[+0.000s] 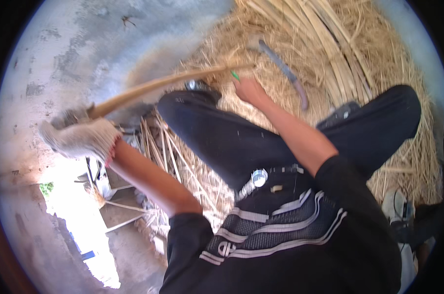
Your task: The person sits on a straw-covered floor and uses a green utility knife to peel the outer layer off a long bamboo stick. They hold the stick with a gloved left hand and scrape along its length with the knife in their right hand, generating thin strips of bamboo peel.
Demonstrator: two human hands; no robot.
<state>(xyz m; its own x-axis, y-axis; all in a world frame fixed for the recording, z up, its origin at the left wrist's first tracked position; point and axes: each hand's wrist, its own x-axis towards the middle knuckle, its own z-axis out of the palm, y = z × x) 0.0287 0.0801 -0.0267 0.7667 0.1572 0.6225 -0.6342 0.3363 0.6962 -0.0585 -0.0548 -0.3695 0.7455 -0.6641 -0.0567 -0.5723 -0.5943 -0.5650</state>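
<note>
A pale knitted glove covers my left hand [77, 137], which is stretched far out to the left and closed round the thick end of a long split bamboo strip [148, 90]. The strip slants up to the right and narrows toward its far tip. Close to that tip is my bare right hand [251, 91], its fingers curled round a small green thing [235, 75]. Only a short pointed end of it shows, so its kind is unclear. Just right of this hand lies a curved knife [283, 68] with a dark blade and a purplish handle, on the shavings.
Straw-like shavings [217, 46] cover the floor between and beyond my crossed legs [217, 137]. A bundle of long bamboo strips [330, 44] lies at the far right. Loose thin sticks [170, 152] are scattered on the left, beside a grey wall [109, 44]. A shoe [396, 205] is at the right edge.
</note>
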